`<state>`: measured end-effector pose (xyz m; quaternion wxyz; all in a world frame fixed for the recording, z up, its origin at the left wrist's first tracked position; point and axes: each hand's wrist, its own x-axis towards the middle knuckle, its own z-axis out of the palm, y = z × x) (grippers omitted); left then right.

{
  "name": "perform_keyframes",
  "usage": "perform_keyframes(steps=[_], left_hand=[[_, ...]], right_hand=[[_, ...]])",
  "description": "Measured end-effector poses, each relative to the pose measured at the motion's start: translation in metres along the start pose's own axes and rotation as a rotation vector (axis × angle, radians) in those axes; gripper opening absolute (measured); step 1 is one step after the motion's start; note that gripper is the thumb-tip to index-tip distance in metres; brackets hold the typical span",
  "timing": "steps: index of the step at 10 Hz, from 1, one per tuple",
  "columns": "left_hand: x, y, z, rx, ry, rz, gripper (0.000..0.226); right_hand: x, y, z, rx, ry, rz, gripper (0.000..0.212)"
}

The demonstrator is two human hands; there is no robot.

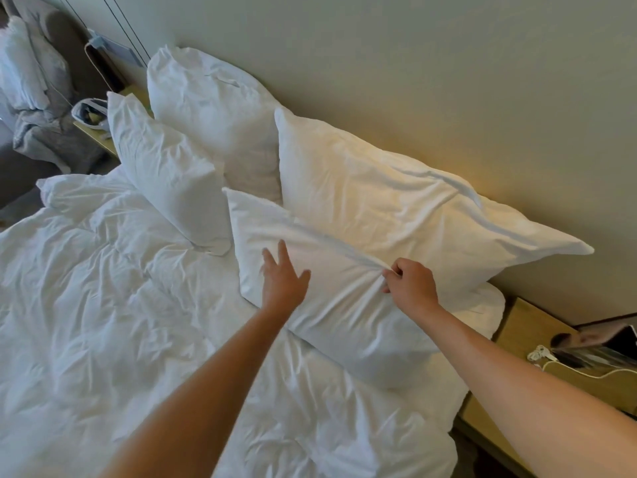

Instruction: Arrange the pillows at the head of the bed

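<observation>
Several white pillows stand at the head of the bed against the wall. A large back pillow (396,201) leans on the wall at right, and another back pillow (210,105) leans at left. A smaller front pillow (165,167) stands at left. The near front pillow (331,305) leans on the right back pillow. My right hand (410,284) pinches the fabric of that near pillow at its upper edge. With fingers spread, my left hand (282,277) hovers over or rests on the pillow's left part, holding nothing.
A rumpled white duvet (103,305) covers the bed. A wooden nightstand (524,326) with a cable and dark items stands at the right. Another nightstand (93,136) with a bag is at far left, beside a grey chair (41,81) piled with bedding.
</observation>
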<state>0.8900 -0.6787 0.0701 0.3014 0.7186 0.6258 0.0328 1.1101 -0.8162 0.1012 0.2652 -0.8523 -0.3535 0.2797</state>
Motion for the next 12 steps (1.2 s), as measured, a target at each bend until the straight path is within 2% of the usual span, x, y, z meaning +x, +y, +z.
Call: perform_keyframes(steps=[1, 2, 4, 6, 8, 9, 10, 11, 12], left_hand=[[-0.025, -0.007, 0.049, -0.193, -0.185, -0.288, 0.113], [-0.033, -0.008, 0.090, -0.379, -0.283, -0.397, 0.121], [-0.017, 0.008, 0.128, -0.554, -0.199, -0.336, 0.127], [0.028, 0.036, 0.127, -0.546, -0.268, -0.224, 0.128], [0.017, 0.024, 0.131, -0.495, -0.288, -0.258, 0.126], [0.002, 0.027, 0.134, -0.458, -0.283, -0.226, 0.121], [-0.013, 0.036, 0.132, -0.414, -0.274, -0.203, 0.114], [-0.027, 0.047, 0.130, -0.363, -0.264, -0.160, 0.108], [-0.039, 0.062, 0.128, -0.364, -0.259, -0.112, 0.098]], right_hand=[[0.017, 0.001, -0.007, -0.021, 0.000, -0.010, 0.038], [0.027, 0.003, -0.007, -0.034, 0.008, -0.018, 0.038], [0.037, 0.022, -0.011, -0.078, 0.026, -0.053, 0.040], [0.070, 0.027, -0.035, -0.102, 0.088, -0.038, 0.037], [0.070, 0.029, -0.033, -0.122, -0.045, -0.031, 0.034], [0.055, 0.033, -0.037, -0.151, -0.093, -0.068, 0.013], [0.037, 0.035, -0.054, -0.189, -0.130, -0.102, 0.037], [0.014, 0.032, -0.086, -0.137, -0.118, -0.127, 0.045], [-0.015, 0.025, -0.129, 0.005, -0.035, -0.172, 0.032]])
